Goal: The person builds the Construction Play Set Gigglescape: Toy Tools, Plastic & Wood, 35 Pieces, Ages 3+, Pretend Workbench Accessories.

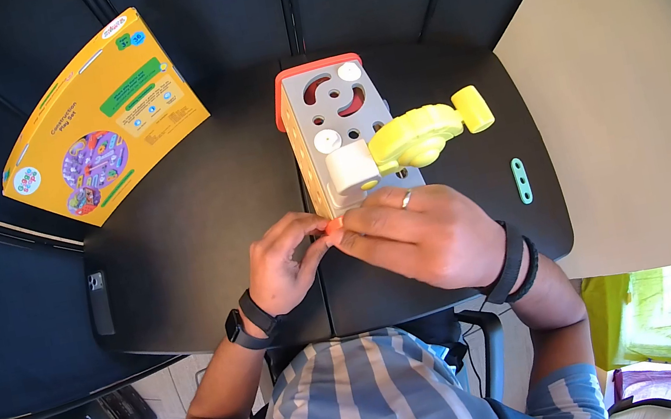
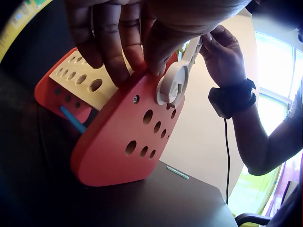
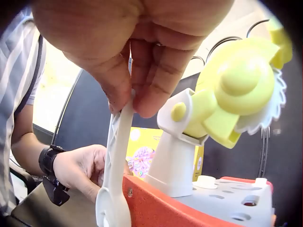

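Observation:
A toy workbench [image 1: 340, 133] stands on the table, with a grey perforated top and red end panels. At the near red panel [image 2: 123, 137], my left hand [image 1: 278, 263] grips the upper edge, thumb on the outer face and fingers over the other side. My right hand [image 1: 433, 233] pinches the handle of a white toy wrench [image 3: 119, 151] between thumb and fingers. The wrench's round head [image 2: 174, 85] lies against the outer face of that panel. A yellow toy circular saw [image 1: 419, 138] with a white toothed blade is mounted on a white post [image 3: 173, 165] on top.
A yellow construction play set box [image 1: 102, 115] stands at the back left. On the table's right side lies a turquoise strip with holes [image 1: 522, 181]. A phone [image 1: 100, 302] is at the left edge. White bolt heads [image 1: 328, 141] sit in the grey top.

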A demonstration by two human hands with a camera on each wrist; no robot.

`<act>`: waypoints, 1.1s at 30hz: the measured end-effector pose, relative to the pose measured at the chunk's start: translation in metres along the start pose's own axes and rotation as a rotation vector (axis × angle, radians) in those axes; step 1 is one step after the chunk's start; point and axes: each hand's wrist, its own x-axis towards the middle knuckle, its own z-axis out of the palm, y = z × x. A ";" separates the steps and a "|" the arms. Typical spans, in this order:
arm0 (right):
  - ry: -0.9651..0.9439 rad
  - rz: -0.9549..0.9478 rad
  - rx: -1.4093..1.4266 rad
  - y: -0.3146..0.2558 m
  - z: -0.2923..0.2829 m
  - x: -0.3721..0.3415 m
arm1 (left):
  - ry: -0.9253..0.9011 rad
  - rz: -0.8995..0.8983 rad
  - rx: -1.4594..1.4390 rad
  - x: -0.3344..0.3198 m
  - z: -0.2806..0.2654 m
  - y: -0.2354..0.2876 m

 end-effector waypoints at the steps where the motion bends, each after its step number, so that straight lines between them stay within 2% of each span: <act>1: 0.000 0.000 -0.001 0.003 -0.001 -0.002 | -0.002 0.004 -0.007 0.000 0.001 -0.001; 7: 0.149 0.108 0.089 0.006 0.005 -0.038 | -0.043 -0.025 -0.020 -0.002 0.003 -0.004; 9: 0.254 0.152 0.134 0.004 0.009 -0.048 | -0.027 -0.022 -0.009 -0.002 0.004 -0.006; 10: 0.252 0.153 0.135 0.011 0.015 -0.057 | -0.017 -0.016 -0.002 -0.002 0.005 -0.007; 12: 0.118 0.250 0.141 0.026 0.033 -0.078 | -0.012 -0.027 0.007 -0.003 0.007 -0.008; 14: 0.188 0.234 0.130 0.023 0.038 -0.089 | 0.004 -0.021 0.018 0.005 0.007 -0.010; 16: 0.283 0.251 0.322 0.008 0.022 -0.083 | -0.007 -0.018 0.018 0.001 0.006 -0.007; 18: 0.301 0.235 0.342 0.006 -0.003 -0.067 | -0.010 -0.017 0.015 -0.003 0.007 -0.010; 22: 0.304 0.158 0.251 0.007 -0.021 -0.045 | -0.023 -0.035 -0.002 -0.001 0.006 -0.007; 24: 0.195 0.123 0.202 0.014 -0.023 -0.034 | -0.026 -0.035 -0.005 -0.002 0.007 -0.007; 29: 0.175 0.047 0.189 0.031 -0.009 -0.020 | 0.013 -0.022 0.003 0.001 0.008 -0.006; 33: 0.145 0.051 0.196 0.023 -0.006 -0.005 | -0.001 -0.021 -0.003 0.003 0.006 0.001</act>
